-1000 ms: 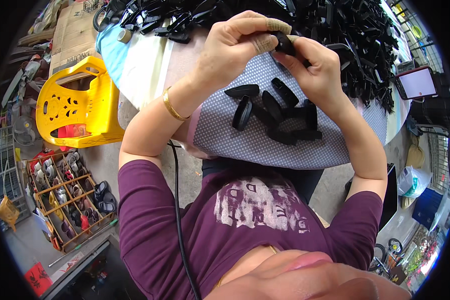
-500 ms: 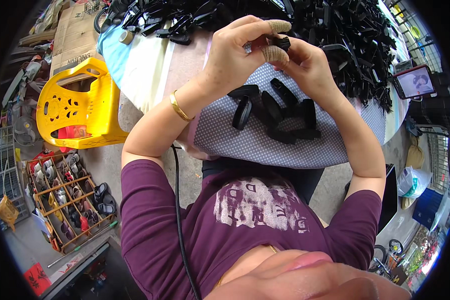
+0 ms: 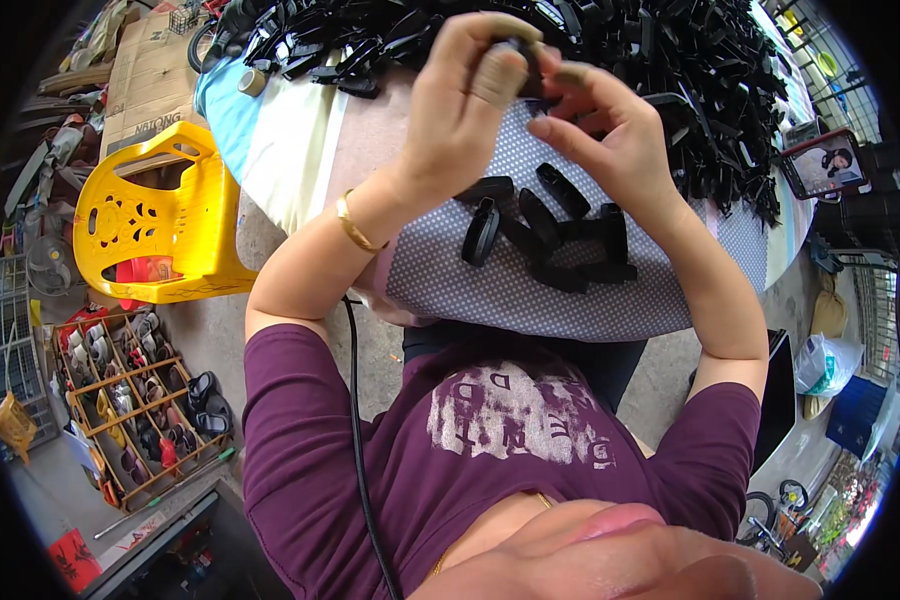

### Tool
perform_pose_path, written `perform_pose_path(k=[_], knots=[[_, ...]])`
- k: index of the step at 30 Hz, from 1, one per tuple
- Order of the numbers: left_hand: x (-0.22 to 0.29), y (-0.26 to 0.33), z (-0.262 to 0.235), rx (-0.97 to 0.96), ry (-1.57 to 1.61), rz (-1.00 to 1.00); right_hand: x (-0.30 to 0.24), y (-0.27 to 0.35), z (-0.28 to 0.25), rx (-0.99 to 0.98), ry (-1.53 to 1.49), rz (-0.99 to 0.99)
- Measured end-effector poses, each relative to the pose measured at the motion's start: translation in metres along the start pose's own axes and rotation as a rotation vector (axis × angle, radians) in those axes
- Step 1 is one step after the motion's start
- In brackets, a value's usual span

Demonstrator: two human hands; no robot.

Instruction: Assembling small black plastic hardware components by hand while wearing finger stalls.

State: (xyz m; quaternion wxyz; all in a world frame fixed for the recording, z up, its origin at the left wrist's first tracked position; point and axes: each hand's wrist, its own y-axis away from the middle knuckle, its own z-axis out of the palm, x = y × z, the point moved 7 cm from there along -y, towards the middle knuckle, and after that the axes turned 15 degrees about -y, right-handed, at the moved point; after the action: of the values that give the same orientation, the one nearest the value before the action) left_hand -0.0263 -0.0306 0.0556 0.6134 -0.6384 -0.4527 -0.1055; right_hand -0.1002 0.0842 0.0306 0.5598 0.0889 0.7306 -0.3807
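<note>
Over the far part of the table, my left hand (image 3: 465, 105) pinches a small black plastic piece (image 3: 530, 78) between covered fingertips and thumb. Tan finger covers wrap the thumb and a finger. Close against the piece, my right hand (image 3: 615, 135) has its thumb stretched away from its curled fingers. Blur hides how far those fingers touch the piece. Below both hands, several long black plastic pieces (image 3: 538, 220) with rounded ends lie loosely on the dotted grey cloth (image 3: 440, 285).
A big heap of black pieces (image 3: 690, 130) covers the table's far and right sides. A roll of tape (image 3: 251, 82) sits at the far left edge. Left of the table stand a yellow plastic chair (image 3: 195, 240) and a shoe rack (image 3: 135, 400). At right is a mounted phone (image 3: 825, 163).
My left hand has turned and risen slightly with the black piece. My right thumb has parted from the fingers. The loose pieces on the cloth look much the same.
</note>
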Motion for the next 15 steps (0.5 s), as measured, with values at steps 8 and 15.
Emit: perform_pose_path(k=[8,15], knots=[[0.005,0.017,0.034,-0.193,0.152,-0.204,-0.014,0.005,0.026,-0.126,-0.53,0.056],[0.022,0.015,0.028,-0.177,-0.042,-0.047,-0.031,0.02,0.04,-0.073,-0.59,0.121]])
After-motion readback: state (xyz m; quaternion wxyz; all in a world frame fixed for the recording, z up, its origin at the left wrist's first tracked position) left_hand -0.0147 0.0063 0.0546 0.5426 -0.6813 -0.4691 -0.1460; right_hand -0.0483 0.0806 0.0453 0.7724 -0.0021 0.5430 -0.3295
